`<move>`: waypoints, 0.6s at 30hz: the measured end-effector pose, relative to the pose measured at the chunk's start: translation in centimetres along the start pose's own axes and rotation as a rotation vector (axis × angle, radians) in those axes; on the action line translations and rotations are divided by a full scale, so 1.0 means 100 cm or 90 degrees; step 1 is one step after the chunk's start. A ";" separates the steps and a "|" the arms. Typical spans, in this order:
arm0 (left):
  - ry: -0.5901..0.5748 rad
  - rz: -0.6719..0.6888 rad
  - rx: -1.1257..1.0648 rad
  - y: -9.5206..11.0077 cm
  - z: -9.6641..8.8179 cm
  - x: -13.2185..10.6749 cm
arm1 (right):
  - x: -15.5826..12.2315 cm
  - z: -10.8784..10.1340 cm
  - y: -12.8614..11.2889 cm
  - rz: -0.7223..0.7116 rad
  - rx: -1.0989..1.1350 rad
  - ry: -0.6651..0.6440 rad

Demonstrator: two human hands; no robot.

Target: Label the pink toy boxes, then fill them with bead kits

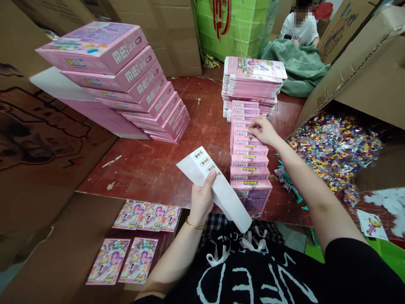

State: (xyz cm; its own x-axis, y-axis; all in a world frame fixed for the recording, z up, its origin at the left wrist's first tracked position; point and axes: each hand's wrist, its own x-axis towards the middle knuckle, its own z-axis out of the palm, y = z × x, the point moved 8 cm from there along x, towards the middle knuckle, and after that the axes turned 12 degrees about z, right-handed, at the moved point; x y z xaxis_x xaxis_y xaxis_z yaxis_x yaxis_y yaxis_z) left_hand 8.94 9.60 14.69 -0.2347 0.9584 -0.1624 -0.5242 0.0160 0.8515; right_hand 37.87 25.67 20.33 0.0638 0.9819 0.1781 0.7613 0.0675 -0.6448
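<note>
My left hand [204, 196] grips a sheet of oval stickers [232, 202], its thumb on top; several printed ovals show near the far end of the white backing. Over a row of pink boxes [249, 173], my right hand [263, 130] has its thumb and fingers pinched together at the top edge of one box. A small sticker seems to be at those fingertips, mostly hidden. The boxes stand in a stepped line, barcodes and yellow logos on their top edges. Behind them lies a stack of flat pink cartons [255, 82].
Pink boxes rise in a tall stack [139, 80] on the left of the red table [202, 109]. More boxes [139, 259] lie in a carton below. Bagged colourful pieces [338, 147] fill the right side. A person [300, 27] sits beyond a green sack [294, 63].
</note>
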 end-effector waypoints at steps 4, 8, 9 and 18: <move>-0.015 -0.023 -0.002 -0.002 0.005 -0.005 | -0.008 -0.014 -0.006 -0.027 0.020 0.019; -0.063 -0.041 -0.004 -0.004 0.016 -0.017 | -0.061 -0.045 -0.050 -0.006 0.172 0.150; -0.073 -0.042 -0.002 -0.004 0.018 -0.021 | -0.081 -0.048 -0.066 -0.001 0.203 0.161; -0.143 0.064 0.057 0.016 0.030 -0.032 | -0.186 0.013 -0.137 0.010 0.264 -0.152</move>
State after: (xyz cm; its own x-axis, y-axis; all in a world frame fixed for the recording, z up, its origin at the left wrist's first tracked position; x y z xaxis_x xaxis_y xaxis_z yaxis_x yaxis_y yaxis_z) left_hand 11.32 7.45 18.08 -0.0883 0.9956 0.0311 -0.4300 -0.0663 0.9004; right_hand 25.41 6.73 24.86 -0.1136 0.9933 0.0216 0.4366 0.0694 -0.8970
